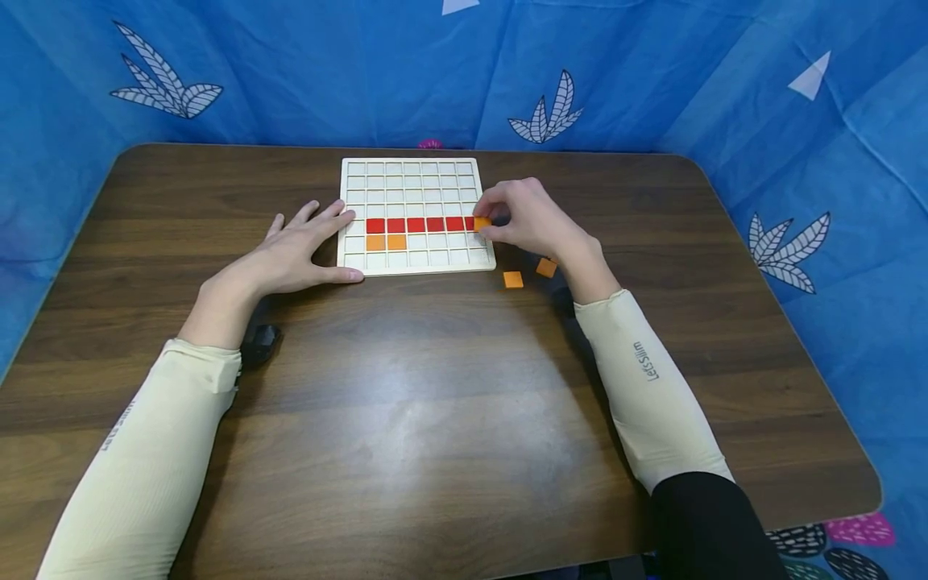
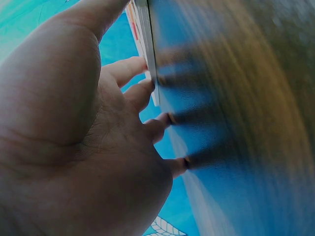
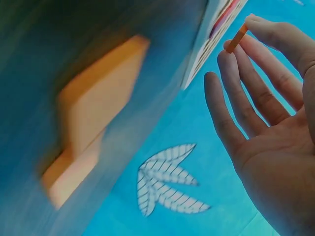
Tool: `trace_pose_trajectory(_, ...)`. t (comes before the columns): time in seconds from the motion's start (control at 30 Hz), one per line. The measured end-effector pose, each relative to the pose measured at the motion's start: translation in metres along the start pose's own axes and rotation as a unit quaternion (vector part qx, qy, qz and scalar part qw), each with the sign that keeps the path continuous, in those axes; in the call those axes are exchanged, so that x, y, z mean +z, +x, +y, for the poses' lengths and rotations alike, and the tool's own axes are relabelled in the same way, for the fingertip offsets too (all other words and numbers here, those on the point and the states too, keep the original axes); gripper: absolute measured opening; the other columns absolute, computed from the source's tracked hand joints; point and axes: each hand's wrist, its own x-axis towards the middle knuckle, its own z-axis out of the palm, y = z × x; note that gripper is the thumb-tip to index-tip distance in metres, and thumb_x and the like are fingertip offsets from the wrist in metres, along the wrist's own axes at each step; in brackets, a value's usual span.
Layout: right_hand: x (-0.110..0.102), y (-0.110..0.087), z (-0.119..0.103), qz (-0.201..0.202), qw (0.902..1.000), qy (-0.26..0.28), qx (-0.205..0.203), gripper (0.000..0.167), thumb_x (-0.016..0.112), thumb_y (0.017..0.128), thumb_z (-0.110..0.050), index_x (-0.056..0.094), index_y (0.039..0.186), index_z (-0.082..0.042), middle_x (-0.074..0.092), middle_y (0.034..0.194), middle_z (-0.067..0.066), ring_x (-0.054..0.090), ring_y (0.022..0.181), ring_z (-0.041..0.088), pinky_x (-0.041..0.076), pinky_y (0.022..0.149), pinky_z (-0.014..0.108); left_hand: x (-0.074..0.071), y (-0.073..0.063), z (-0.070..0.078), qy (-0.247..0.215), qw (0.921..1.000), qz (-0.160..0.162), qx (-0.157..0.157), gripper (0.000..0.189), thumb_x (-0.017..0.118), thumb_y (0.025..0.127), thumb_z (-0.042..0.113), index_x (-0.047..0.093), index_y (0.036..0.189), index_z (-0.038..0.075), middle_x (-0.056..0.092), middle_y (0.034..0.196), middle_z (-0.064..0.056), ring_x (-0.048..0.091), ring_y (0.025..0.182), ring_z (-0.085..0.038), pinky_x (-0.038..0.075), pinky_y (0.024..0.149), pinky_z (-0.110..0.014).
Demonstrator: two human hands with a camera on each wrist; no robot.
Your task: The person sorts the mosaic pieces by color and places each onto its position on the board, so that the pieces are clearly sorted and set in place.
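At the board's [image 1: 415, 183] right edge our right hand [image 1: 534, 216] pinches 1 tile [image 1: 482, 223], likely light, stiff, best edge-held; left hand's [image 1: 292, 256] fingers spread opposite.

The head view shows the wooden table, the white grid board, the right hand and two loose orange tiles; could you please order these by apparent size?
1. Wooden table
2. White grid board
3. Right hand
4. Orange tile nearer the board and orange tile by the wrist: too alike to rank.
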Motion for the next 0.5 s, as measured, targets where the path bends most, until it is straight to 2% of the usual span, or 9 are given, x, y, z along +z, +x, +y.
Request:
trace_pose_trajectory(0.3,0.013,0.022,-0.034,0.006,0.9992,0.002,-0.040,0.028,0.085,0.090,-0.018,0.079,0.116,-0.010,0.076,0.111,0.005,0.064,0.100,0.019,0.057,0.094,0.032,-0.001,0.000,-0.001,-0.001,1.0000,-0.002,-0.001,0.110,0.070,0.091,0.069,0.013,0.171,0.021,-0.001,0.179,-0.004,-0.012,0.164,-0.039,-0.012,0.123,-0.074)
trace_pose_trajectory(0.5,0.023,0.033,-0.052,-0.001,0.9983,-0.001,-0.058,0.030,0.087,0.089,-0.021,0.079,0.116,-0.010,0.077,0.109,0.004,0.065,0.099,0.021,0.055,0.091,0.029,-0.001,0.000,-0.001,-0.001,1.0000,-0.003,-0.002,0.110,0.070,0.091,0.069,0.013,0.171,0.022,-0.001,0.179,-0.004,-0.011,0.164,-0.039,-0.012,0.123,-0.074)
